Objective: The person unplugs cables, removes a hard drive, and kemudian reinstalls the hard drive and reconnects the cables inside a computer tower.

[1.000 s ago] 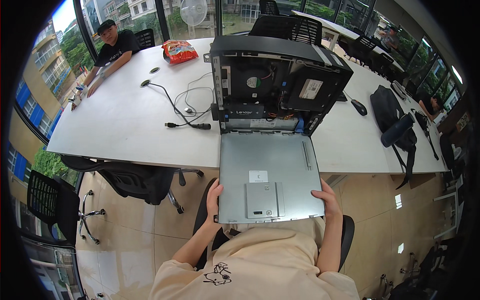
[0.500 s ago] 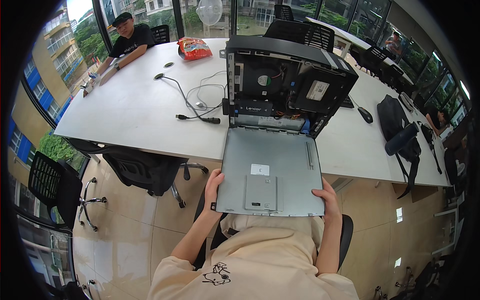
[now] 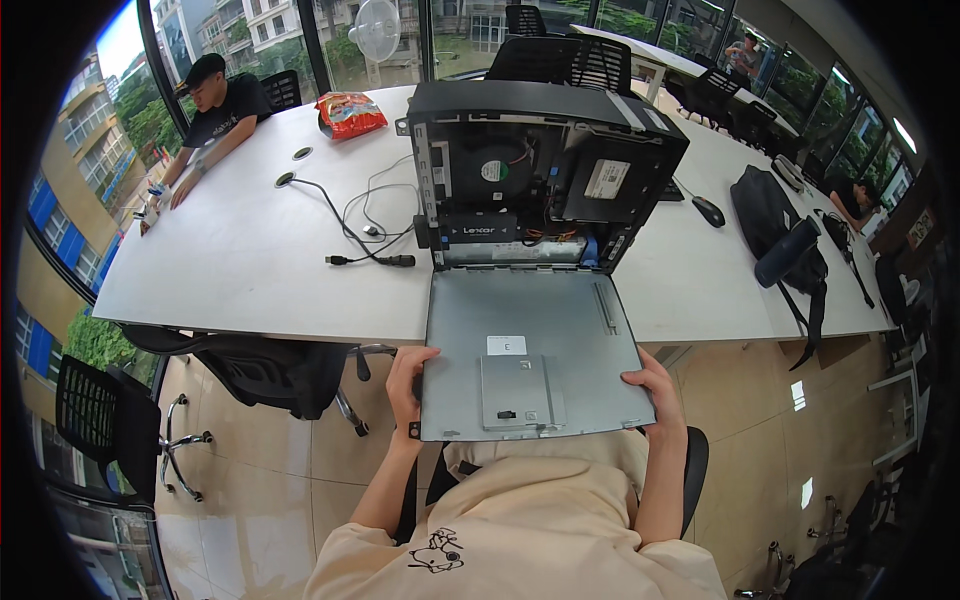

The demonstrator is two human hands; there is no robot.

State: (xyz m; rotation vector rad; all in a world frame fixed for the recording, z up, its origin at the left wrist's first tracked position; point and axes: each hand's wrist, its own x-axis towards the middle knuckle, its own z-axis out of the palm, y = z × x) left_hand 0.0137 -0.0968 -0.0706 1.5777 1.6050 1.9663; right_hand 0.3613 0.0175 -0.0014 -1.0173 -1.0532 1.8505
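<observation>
A flat grey metal side panel (image 3: 455, 340) lies between my hands, inner face up, its far edge against the bottom front of an opened black computer case (image 3: 545, 100). My left hand (image 3: 408, 385) grips the panel's left edge, with the thumb on top. On the opposite edge my right hand (image 3: 655, 388) holds it the same way. The fingers beneath are hidden. Inside the upright case show a fan (image 3: 494, 171), a drive with a white label (image 3: 606, 180) and some orange wires. The panel's near part reaches past the table edge, over my lap.
On the white table (image 3: 240, 240) lie cables (image 3: 370, 255) and a red snack bag (image 3: 352, 116) to the left, a mouse (image 3: 709, 211), a black bag (image 3: 765, 215) and a dark bottle (image 3: 787, 252) to the right. A person sits at the far left. Black office chairs (image 3: 275, 370) stand below.
The view has shifted, so the case and table appear farther left. Both hands keep hold of the panel, which tilts slightly differently. The person at far left has lowered their head.
</observation>
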